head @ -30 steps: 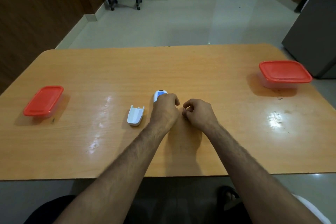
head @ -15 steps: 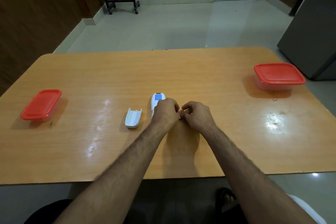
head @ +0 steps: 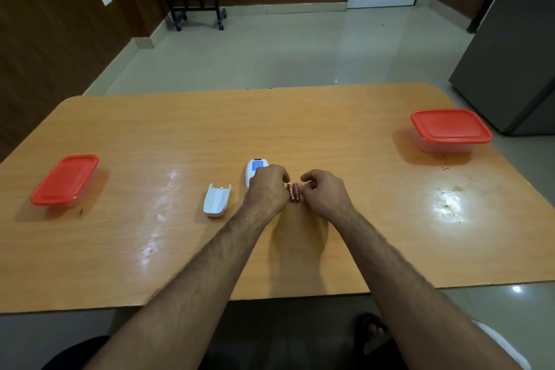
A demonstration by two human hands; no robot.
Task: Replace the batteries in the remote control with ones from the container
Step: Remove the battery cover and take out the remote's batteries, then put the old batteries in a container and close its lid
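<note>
Old batteries [head: 293, 192] out, lying on the tabletop [head: 345, 159] between both hands. Left hand [head: 268, 189] clamped over the remote control [head: 255, 170]; right hand [head: 326, 194] loosely curled just beside the batteries, holding nothing visible. Best swept aside first, away from the lidded container [head: 451, 128] far right, avoiding mix-ups with fresh ones.

Glossy wood-grain table [head: 300, 135]; smooth white plastic remote control [head: 253, 170]; red plastic lids [head: 450, 125]
</note>
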